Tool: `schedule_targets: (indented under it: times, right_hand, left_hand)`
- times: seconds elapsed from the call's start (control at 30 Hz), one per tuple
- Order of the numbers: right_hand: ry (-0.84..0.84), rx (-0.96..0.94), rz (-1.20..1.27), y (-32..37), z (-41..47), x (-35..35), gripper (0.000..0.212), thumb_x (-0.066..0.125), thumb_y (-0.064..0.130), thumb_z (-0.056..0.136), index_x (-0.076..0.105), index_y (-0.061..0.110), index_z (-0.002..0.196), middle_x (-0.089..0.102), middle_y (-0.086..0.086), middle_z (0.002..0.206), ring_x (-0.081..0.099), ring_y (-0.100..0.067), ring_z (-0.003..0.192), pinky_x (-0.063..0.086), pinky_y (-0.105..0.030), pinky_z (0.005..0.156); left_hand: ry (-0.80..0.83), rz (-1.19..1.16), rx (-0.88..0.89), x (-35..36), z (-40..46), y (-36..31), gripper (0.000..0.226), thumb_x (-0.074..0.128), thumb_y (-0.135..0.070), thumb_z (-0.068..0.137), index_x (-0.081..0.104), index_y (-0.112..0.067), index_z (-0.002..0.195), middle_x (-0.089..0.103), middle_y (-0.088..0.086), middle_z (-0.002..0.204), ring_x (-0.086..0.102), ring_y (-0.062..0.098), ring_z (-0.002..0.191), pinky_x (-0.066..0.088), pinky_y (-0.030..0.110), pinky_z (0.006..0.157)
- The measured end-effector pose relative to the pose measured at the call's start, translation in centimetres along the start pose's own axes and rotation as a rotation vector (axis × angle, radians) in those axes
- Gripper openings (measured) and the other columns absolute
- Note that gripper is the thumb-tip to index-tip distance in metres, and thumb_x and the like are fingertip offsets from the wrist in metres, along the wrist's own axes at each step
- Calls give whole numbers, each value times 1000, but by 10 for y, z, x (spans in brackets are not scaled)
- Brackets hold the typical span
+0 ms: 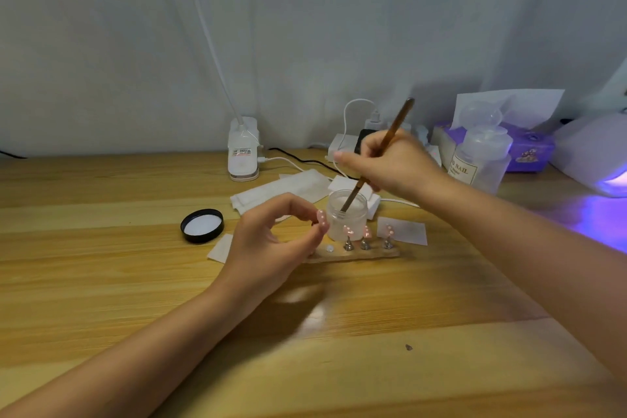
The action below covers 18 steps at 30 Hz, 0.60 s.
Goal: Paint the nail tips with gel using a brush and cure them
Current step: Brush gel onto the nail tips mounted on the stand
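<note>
Right hand [393, 163] grasps the brush [380, 153] mid-handle in a pen grip. Brush long axis runs steeply, handle end up and away to the right of the grip, bristle end down and toward the person, dipped into the open jar [346, 219] directly below the grip. Whether the bristles reach the gel cannot be told.

Left hand [271, 237] pinches one pink nail tip [322, 220] between thumb and forefinger; remaining fingers curled. The tip stands roughly upright in that grip, long axis vertical, painted face turned toward the jar, just beside the jar's left wall.

Key relation: the held tip lies down and to the left of the brush grip, with the jar between. Judgement: next move is to lift the bristles out and swing them left onto the tip; the right hand is the one to travel, the left only needs to steady.

Three more tips [366, 232] stand on pegs of a wooden holder [356, 253] on the tabletop [135, 282], below the brush grip, in front of the jar. Jar lid [202, 225] lies left of the pinching grip. Lit curing lamp [604, 159] sits far right of the brush grip.
</note>
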State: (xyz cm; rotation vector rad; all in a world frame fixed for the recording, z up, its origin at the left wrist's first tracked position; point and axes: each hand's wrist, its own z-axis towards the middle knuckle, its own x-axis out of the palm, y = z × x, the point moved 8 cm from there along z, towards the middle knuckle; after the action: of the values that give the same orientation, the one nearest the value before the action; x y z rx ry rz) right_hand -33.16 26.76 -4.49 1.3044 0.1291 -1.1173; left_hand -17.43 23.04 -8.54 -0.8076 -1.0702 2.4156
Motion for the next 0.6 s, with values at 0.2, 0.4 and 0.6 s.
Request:
schedule_targets:
  times: [0.2, 0.4, 0.6]
  right_hand:
    - [-166, 247, 245, -35, -12, -27, 41, 56, 37, 89, 48, 16, 55, 49, 7, 34, 46, 2, 31, 37, -15, 47]
    - [-234, 452, 344, -63, -25, -36, 35, 54, 44, 89, 51, 16, 67, 49, 6, 32, 37, -1, 27, 34, -13, 36]
    - [-338, 476, 387, -68, -28, -44, 35, 54, 44, 88, 50, 17, 67, 46, 7, 31, 37, -2, 26, 33, -12, 35]
  left_hand:
    - [-1, -80, -60, -1, 0, 2, 15, 67, -26, 69, 71, -21, 83, 71, -10, 82, 63, 0, 83, 44, 9, 77]
    - [-9, -75, -72, -1, 1, 5, 14, 66, -25, 71, 71, -23, 84, 70, -12, 85, 62, 0, 83, 48, 15, 77]
    - [-1, -69, -70, -1, 2, 5, 14, 67, -21, 72, 71, -21, 85, 70, -9, 83, 62, 1, 83, 47, 14, 77]
